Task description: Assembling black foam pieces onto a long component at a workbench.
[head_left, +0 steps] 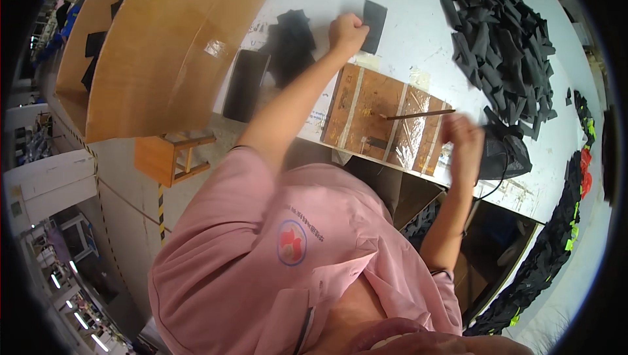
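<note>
My left hand (348, 32) reaches far across the white table, its fingers closed on the edge of a flat black rectangular piece (375, 23). My right hand (463, 138) is above the table's near right part, blurred, with its fingers curled in. Whatever those fingers hold, if anything, is hidden. Close to them is one end of a thin brown stick (418, 116), which extends left above a brown board (373, 103) with strips of clear tape. A loose heap of black pieces (291, 41) sits left of my left hand.
A large pile of dark pieces (500, 41) covers the far right. Beside my right hand lies a black mesh bag (507, 152) with a cord. A tall brown panel (176, 34) stands at the left, above a wooden stool (157, 159). A dark slab (246, 85) lies at the table's left edge.
</note>
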Available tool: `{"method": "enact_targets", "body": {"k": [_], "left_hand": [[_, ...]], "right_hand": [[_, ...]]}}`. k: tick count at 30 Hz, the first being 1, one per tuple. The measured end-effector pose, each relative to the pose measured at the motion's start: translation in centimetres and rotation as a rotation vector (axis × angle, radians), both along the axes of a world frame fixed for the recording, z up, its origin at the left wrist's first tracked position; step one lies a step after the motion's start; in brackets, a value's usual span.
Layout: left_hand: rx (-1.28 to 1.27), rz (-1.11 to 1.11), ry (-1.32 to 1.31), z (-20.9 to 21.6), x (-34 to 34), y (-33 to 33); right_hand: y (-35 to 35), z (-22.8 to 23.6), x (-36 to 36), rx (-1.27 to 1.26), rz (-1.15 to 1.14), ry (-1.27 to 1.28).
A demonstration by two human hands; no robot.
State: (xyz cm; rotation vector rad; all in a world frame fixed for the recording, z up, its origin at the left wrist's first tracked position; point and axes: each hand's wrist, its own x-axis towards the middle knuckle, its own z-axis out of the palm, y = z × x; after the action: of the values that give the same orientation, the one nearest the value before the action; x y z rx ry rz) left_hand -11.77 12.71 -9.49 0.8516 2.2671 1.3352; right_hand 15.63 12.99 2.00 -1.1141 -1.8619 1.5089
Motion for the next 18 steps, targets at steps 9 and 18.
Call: {"method": "enact_targets", "body": {"k": [9, 18], "left_hand": [[0.037, -0.593, -0.750, 10.0, 5.6, -11.3], [0.344, -0.289, -0.920, 10.1, 8.2, -16.5]], "right_hand": [[-7.8, -3.8, -5.6, -0.809, 0.141, 0.441], [-8.3, -3.1, -6.8, -0.943, -0.042, 0.621]]}}
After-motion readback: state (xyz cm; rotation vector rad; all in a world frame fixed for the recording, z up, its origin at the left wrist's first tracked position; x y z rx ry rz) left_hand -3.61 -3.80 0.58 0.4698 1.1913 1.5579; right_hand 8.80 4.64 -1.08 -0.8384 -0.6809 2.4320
